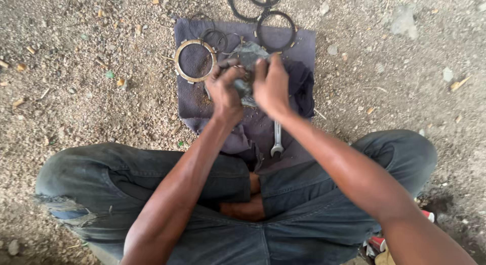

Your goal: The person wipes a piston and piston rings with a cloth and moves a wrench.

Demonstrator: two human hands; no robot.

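I sit cross-legged on gravel with a dark cloth (298, 47) spread in front of me. My left hand (224, 90) and my right hand (272, 85) are both closed around a grey metal part (249, 55) held just above the cloth. Most of the part is hidden by my fingers. A brass-coloured ring (177, 60) lies on the cloth just left of my left hand. A silver spanner (277, 141) lies on the cloth below my right wrist.
Several dark thin rings (276, 14) lie at the cloth's far edge and on the gravel (76, 93) beyond it. Small stones and litter are scattered around. My knees in dark jeans (126, 166) flank the cloth. A red and white object (377, 242) lies by my right leg.
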